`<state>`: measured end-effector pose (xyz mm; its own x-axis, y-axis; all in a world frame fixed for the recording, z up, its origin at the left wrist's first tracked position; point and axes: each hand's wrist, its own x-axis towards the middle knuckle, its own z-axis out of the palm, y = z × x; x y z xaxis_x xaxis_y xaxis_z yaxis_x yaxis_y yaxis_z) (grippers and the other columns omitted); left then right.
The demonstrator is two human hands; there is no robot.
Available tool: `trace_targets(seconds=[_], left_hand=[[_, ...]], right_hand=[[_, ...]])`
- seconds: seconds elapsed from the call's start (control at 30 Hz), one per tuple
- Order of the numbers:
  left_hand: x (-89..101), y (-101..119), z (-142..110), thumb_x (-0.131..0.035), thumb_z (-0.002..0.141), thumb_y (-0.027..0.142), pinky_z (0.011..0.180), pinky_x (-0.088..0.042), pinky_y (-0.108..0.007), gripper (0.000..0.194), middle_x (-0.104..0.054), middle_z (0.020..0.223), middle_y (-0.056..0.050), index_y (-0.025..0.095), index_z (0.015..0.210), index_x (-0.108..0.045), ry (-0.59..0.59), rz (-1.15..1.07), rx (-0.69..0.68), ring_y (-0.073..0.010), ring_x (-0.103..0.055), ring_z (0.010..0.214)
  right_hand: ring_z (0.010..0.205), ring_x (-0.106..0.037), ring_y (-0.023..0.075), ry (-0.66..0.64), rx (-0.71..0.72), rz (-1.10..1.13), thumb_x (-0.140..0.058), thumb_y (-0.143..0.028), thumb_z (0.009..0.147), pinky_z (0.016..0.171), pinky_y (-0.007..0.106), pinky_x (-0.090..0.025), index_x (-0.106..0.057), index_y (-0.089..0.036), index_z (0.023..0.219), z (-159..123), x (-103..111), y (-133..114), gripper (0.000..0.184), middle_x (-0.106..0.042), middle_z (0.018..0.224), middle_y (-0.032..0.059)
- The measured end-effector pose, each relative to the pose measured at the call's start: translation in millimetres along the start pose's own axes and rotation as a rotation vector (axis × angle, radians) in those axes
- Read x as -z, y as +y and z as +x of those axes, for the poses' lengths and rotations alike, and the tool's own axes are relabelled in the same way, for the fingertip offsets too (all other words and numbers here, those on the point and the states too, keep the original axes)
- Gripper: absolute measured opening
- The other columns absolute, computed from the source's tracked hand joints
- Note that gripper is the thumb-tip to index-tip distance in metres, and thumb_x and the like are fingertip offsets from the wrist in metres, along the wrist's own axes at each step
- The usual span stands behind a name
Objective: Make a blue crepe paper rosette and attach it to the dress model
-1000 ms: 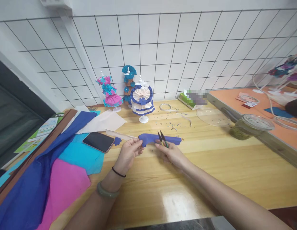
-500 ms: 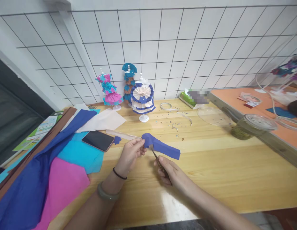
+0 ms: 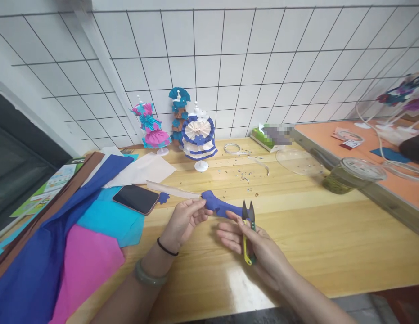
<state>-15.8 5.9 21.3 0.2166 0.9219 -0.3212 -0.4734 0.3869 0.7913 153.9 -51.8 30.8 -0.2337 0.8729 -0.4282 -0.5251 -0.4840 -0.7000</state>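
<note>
My left hand [image 3: 187, 221] pinches the rounded end of a blue crepe paper strip [image 3: 223, 207] between thumb and fingers. The strip runs rightward and passes behind the snips. In my right hand [image 3: 259, 243] are thread snips [image 3: 249, 231] with yellow and green handles. Their two dark blades point up and stand apart, and the thumb lies across them. The other fingers of that hand reach toward the strip; whether they touch it, I cannot tell. Left of my left hand, a small blue paper flower [image 3: 164, 198] lies by a phone [image 3: 136, 199].
Sheets of blue [image 3: 43, 243], turquoise [image 3: 111, 220] and pink [image 3: 87, 265] paper cover the left side. Three paper-dressed stands, including a blue-and-cream one [image 3: 199, 141], are at the wall. A clear jar [image 3: 354, 175] and a plastic lid [image 3: 299, 162] sit right, near scattered scraps.
My right hand has turned and drawn the snips away from the paper, blades now upward and apart. The strip's right end has shifted behind them. My left hand keeps its pinch.
</note>
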Motion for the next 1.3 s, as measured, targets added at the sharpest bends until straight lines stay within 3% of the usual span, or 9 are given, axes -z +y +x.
trace_targets(seconds=[0.17,0.33,0.47,0.63,0.93,1.0,1.07,1.17,1.3], left_hand=[[-0.2,2,-1,-0.066,0.067,0.015,0.052,-0.048,-0.013,0.013,-0.065,0.067,-0.002,0.012,0.077,-0.059,-0.025,-0.022,-0.027,-0.009,-0.062,0.058],[-1.3,5,-3,-0.065,0.068,0.016,0.052,-0.049,-0.015,0.014,-0.065,0.066,-0.003,0.012,0.079,-0.058,-0.022,-0.017,-0.014,-0.0107,-0.063,0.056],[-2.3,5,-3,-0.065,0.068,0.022,0.05,-0.048,-0.016,0.015,-0.064,0.061,-0.004,0.012,0.076,-0.057,0.004,0.016,-0.012,-0.0123,-0.063,0.055],[-1.3,2,-1,-0.064,0.069,0.026,0.049,-0.048,-0.018,0.017,-0.064,0.061,-0.004,0.013,0.074,-0.055,0.061,0.073,-0.039,-0.0133,-0.063,0.054],[-0.6,0,3,-0.062,0.07,0.026,0.05,-0.049,-0.019,0.016,-0.063,0.059,-0.003,0.013,0.07,-0.052,0.126,0.132,-0.083,-0.0138,-0.063,0.054],[-0.4,0,4,-0.062,0.07,0.026,0.049,-0.048,-0.019,0.017,-0.062,0.059,-0.003,0.013,0.069,-0.052,0.131,0.137,-0.082,-0.0141,-0.063,0.054],[-0.9,-1,5,-0.062,0.07,0.027,0.048,-0.048,-0.019,0.018,-0.062,0.06,-0.003,0.013,0.07,-0.052,0.136,0.152,-0.076,-0.0137,-0.063,0.054],[-2.6,-1,5,-0.063,0.069,0.029,0.043,-0.045,-0.017,0.02,-0.059,0.055,-0.002,0.012,0.069,-0.051,0.156,0.192,-0.067,-0.0118,-0.06,0.048],[-3.8,-1,4,-0.063,0.067,0.033,0.033,-0.035,-0.014,0.024,-0.053,0.047,0.003,0.014,0.066,-0.049,0.162,0.254,-0.109,-0.0081,-0.053,0.038]], right_hand=[[0.095,-0.06,0.0194,-0.155,-0.162,0.259,-0.047,-0.04,0.083,0.091,0.038,-0.039,-0.031,-0.023,0.128,6,-12,2,0.05,-0.063,0.1,0.0126],[0.102,-0.056,0.0182,-0.054,-0.074,0.332,-0.045,-0.033,0.085,0.089,0.035,-0.043,-0.045,-0.023,0.115,21,-8,-2,0.031,-0.06,0.105,0.0089],[0.104,-0.054,0.0175,0.099,0.024,0.28,-0.049,-0.024,0.083,0.088,0.032,-0.047,-0.056,-0.019,0.097,31,-2,-13,0.017,-0.059,0.107,0.0066],[0.103,-0.055,0.0177,0.11,0.165,0.173,-0.054,-0.022,0.08,0.085,0.03,-0.048,-0.058,-0.018,0.09,42,-2,-25,0.012,-0.059,0.109,0.0063],[0.072,-0.063,0.0169,0.05,-0.04,-0.112,-0.055,-0.023,0.079,0.067,0.032,-0.05,-0.053,-0.015,0.099,41,15,-39,0.022,-0.063,0.089,0.009],[0.052,-0.057,0.0111,0.056,-0.001,-0.264,-0.055,-0.031,0.079,0.048,0.023,-0.045,-0.053,-0.015,0.1,32,20,-38,0.026,-0.061,0.071,0.0034],[0.035,-0.038,0.0049,0.048,0.035,-0.422,-0.053,-0.041,0.078,0.035,0.018,-0.028,-0.056,-0.014,0.094,22,20,-33,0.031,-0.047,0.051,-0.0046],[0.035,-0.022,0.0036,-0.007,-0.003,-0.53,-0.044,-0.054,0.078,0.036,0.018,-0.014,-0.056,-0.014,0.087,8,14,-19,0.043,-0.03,0.047,-0.0083],[0.039,-0.019,0.0035,-0.052,-0.117,-0.451,-0.036,-0.058,0.078,0.039,0.019,-0.01,-0.051,-0.016,0.086,-2,5,0,0.046,-0.031,0.053,-0.0073]])
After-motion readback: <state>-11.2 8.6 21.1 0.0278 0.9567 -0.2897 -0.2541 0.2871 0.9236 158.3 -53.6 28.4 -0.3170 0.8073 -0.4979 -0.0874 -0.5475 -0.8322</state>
